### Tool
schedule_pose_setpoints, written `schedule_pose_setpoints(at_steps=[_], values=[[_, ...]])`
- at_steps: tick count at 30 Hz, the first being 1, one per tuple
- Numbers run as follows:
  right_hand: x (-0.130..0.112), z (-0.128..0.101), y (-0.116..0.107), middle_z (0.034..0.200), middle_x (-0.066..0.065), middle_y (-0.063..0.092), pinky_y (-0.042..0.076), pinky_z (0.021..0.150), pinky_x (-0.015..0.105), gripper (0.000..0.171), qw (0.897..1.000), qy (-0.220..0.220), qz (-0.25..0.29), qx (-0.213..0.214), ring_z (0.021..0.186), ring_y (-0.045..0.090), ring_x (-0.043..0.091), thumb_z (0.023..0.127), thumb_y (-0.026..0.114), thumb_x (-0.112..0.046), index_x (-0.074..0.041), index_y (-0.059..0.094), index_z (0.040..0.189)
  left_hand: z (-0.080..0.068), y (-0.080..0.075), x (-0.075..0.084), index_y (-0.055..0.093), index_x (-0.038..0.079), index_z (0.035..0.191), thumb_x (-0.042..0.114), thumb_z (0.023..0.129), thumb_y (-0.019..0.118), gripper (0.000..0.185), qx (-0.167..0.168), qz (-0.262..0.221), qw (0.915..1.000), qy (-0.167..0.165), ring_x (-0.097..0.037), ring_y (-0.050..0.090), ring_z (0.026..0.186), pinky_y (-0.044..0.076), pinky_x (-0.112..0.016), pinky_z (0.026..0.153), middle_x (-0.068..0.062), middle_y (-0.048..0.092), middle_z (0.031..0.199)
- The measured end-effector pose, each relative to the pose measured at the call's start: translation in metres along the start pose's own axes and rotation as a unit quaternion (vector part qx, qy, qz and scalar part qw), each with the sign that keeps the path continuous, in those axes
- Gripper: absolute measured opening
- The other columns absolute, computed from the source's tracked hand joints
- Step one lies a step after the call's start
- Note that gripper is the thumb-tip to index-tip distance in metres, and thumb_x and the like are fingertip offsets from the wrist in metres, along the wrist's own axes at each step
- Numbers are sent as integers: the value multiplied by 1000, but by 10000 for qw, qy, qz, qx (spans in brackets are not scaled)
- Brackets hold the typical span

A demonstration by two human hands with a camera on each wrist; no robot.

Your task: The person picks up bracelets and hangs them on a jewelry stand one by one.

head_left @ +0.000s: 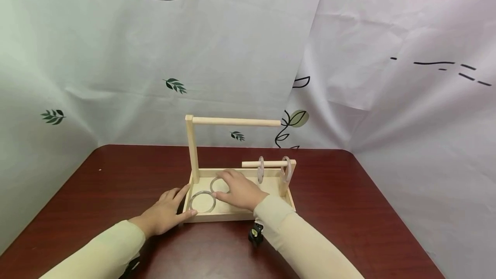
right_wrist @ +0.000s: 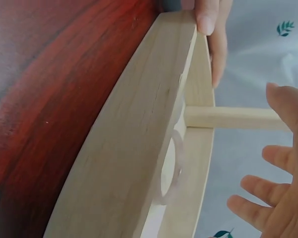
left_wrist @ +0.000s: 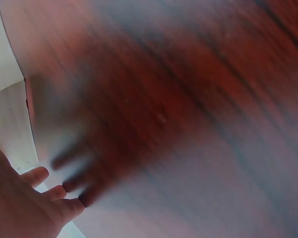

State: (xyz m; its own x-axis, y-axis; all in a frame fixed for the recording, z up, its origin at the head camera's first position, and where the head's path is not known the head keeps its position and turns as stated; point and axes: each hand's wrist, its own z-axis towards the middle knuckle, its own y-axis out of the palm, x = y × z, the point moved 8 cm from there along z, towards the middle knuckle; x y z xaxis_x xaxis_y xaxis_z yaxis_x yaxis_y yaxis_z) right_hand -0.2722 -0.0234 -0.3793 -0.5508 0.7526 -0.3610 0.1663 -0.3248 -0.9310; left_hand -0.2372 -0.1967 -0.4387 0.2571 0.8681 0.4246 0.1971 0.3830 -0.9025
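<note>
A: Right hand (head_left: 241, 190)?
B: Fingers spread flat on far clear ring (head_left: 219, 184) in wooden tray (head_left: 232, 215), grasping nothing.
A: Left hand (head_left: 167, 212)?
B: Released, steadying tray's left edge beside near ring (head_left: 202, 201).

At the frame's centre a wooden tray (head_left: 232, 215) sits on the table (head_left: 348, 193), two rings (head_left: 202, 202) lying inside at left, two more rings (head_left: 261, 169) hanging on the short rod (head_left: 251, 164) at right.

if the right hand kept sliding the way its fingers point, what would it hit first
Probably the tall post of the wooden stand: the right hand lies over a clear ring, fingers pointing left-back towards it. Depth is unclear.
</note>
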Motion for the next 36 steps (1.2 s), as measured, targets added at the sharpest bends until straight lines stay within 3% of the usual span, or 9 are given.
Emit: schedule_pose_setpoints(at_steps=[11,18,36], values=[[11,16,13,144,11,45,40,103,41,80,9980,256,237,-535,132,44,27,80,77,-42,-16,42,147,3,0,3,23,11,153,65,88,53,90,14,23,10000,30,-52,33,130,39,-65,92,-29,39,138],[14,26,26,141,10,49,36,107,36,83,9977,181,245,-598,132,43,26,71,85,-36,-11,49,142,1,0,-1,24,9,153,64,88,53,90,36,10,10000,20,-53,32,130,37,-66,94,-30,39,138],[34,43,46,146,8,46,29,111,41,87,9957,383,282,-799,137,38,29,71,86,-34,-9,46,143,1,-2,1,25,9,152,65,87,54,91,47,66,10000,-25,-51,34,130,38,-64,94,-29,41,136]])
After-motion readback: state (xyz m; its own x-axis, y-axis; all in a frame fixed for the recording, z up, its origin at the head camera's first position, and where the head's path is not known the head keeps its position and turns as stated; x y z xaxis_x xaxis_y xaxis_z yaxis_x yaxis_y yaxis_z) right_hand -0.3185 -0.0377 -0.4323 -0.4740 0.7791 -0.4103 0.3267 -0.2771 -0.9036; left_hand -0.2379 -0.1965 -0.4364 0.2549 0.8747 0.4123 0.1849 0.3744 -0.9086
